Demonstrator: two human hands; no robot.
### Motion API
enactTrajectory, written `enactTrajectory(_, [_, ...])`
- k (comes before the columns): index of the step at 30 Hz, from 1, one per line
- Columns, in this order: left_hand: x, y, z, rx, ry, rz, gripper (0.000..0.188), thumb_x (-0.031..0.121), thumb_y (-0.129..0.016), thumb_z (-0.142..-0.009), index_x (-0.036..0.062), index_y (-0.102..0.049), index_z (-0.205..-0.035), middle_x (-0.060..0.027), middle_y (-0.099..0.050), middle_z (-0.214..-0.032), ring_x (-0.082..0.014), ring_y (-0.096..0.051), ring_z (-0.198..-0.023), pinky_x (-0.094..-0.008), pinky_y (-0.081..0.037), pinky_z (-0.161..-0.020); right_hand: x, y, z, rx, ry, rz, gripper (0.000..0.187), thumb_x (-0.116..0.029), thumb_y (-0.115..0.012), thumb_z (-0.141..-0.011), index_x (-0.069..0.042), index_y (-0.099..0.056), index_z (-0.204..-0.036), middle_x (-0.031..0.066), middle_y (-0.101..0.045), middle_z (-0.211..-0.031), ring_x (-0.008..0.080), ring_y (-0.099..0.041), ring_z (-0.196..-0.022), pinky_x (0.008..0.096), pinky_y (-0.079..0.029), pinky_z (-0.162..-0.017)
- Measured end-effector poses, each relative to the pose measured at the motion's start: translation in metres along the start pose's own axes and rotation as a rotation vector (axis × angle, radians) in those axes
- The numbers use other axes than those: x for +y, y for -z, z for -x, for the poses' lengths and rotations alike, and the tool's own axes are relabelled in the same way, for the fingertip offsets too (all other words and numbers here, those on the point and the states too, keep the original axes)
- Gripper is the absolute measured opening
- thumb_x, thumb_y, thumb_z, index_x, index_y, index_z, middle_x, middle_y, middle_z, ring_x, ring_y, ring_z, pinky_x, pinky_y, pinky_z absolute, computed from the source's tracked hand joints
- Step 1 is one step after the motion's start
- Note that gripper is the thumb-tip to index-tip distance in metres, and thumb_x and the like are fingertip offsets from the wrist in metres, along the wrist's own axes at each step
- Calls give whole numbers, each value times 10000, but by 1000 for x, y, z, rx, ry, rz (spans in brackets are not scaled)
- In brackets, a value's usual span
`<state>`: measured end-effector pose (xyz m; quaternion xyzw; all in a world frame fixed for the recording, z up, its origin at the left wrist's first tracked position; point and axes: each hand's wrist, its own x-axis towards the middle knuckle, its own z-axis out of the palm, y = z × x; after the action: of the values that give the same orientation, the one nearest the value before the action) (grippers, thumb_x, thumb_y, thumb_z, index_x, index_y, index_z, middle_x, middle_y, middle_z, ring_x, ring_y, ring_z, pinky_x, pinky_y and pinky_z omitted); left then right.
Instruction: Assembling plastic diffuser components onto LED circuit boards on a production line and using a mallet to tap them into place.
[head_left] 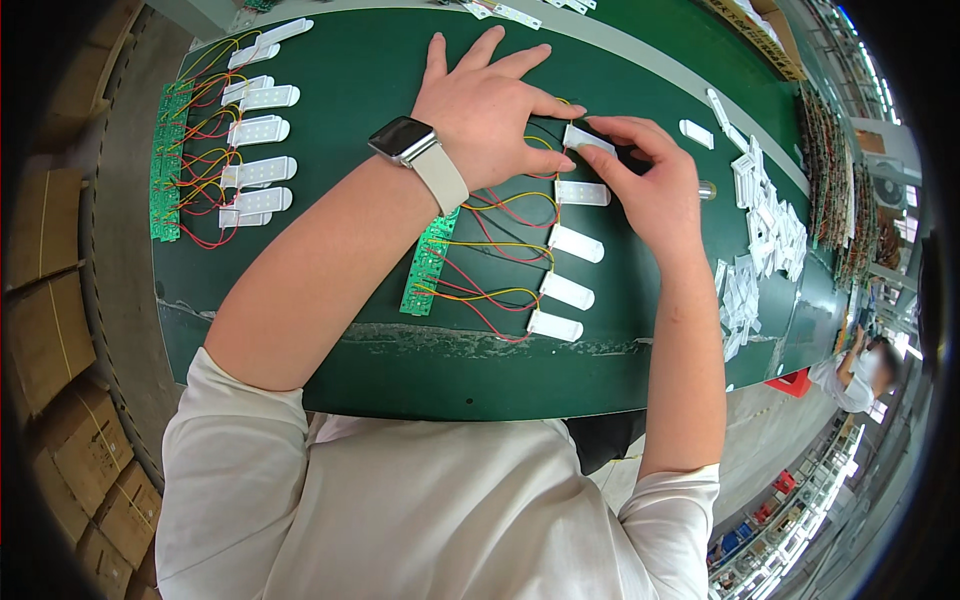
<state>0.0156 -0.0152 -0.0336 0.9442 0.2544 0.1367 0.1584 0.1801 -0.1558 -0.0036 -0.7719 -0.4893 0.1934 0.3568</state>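
Observation:
My left hand (480, 112) lies over the middle of the table with its fingers spread, a smartwatch on its wrist. Its thumb and index finger reach to either side of a white, round-ended lamp piece (588, 138) and its thin wires. From the right, my right hand (658, 185) pinches that piece between thumb and fingers. Below it lie several similar white pieces (577, 243) in a column, joined by red and yellow wires to a green circuit board (430, 265). My left forearm and hand cover the board's upper part.
A second wired green board (170, 160) with white pieces lies at the left. Loose white pieces (765, 215) are heaped at the right, with clear plastic-looking bits (740, 295) nearer me. Cardboard boxes (45, 225) stand left; another person (855, 375) is far right.

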Motion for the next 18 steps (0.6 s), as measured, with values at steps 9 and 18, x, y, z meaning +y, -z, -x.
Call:
enactTrajectory(9, [17, 52, 0, -221, 16, -10, 581, 647, -696, -849, 371, -686, -1361, -131, -389, -1640, -435, -260, -1536, -685, -133, -1229, 3, 63, 109, 253, -499, 688, 382, -293, -841, -864, -21, -688, -1084, 103, -706, -927, 227, -646, -845, 359, -520, -765])
enactTrajectory(18, [15, 51, 1, -209, -4, 6, 587, 655, -689, -857, 369, -680, -1369, -133, -380, -1644, -437, -257, -1535, -687, -128, -1228, 12, 66, 116, 256, -309, 402, 309, -274, -661, -1033, 30, -677, -1091, 76, -687, -799, 152, -652, -673, 303, -514, -633])
